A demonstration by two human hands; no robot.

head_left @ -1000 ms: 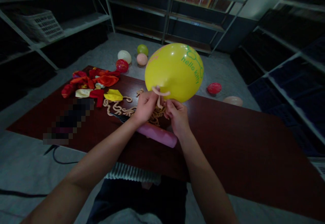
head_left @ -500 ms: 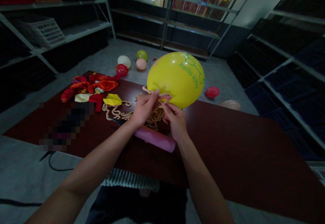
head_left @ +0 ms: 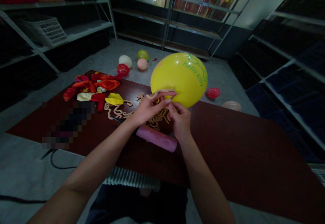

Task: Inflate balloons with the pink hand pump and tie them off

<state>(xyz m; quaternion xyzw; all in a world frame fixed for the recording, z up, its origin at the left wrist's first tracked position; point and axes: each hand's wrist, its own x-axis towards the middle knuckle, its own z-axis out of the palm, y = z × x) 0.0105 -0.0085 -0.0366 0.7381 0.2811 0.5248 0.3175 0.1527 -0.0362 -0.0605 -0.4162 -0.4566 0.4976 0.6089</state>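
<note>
An inflated yellow balloon [head_left: 177,76] printed "hello kitty" in green rises just beyond my hands, its neck end toward me. A beige cord [head_left: 164,91] lies over the fingers of my left hand [head_left: 151,109], which is closed at the balloon's neck. The fingertips of my right hand [head_left: 181,117] are pinched together close to the left thumb, at the cord by the neck. The neck itself is mostly hidden by my fingers. Beneath my hands lie a heap of loose beige cords [head_left: 154,122] and a pink cylinder [head_left: 156,138].
Flat balloons [head_left: 95,83] in red, orange and white lie at the table's far left, near a flat yellow balloon [head_left: 114,99]. A blurred dark object [head_left: 72,120] sits on the dark table [head_left: 236,149]. Several inflated balloons [head_left: 125,61] rest on the floor; shelves [head_left: 142,17] stand around.
My left fingers have stretched forward along the balloon's neck, carrying the cord over them. My right hand stays pinched close by. The balloon appears slightly shifted to the right.
</note>
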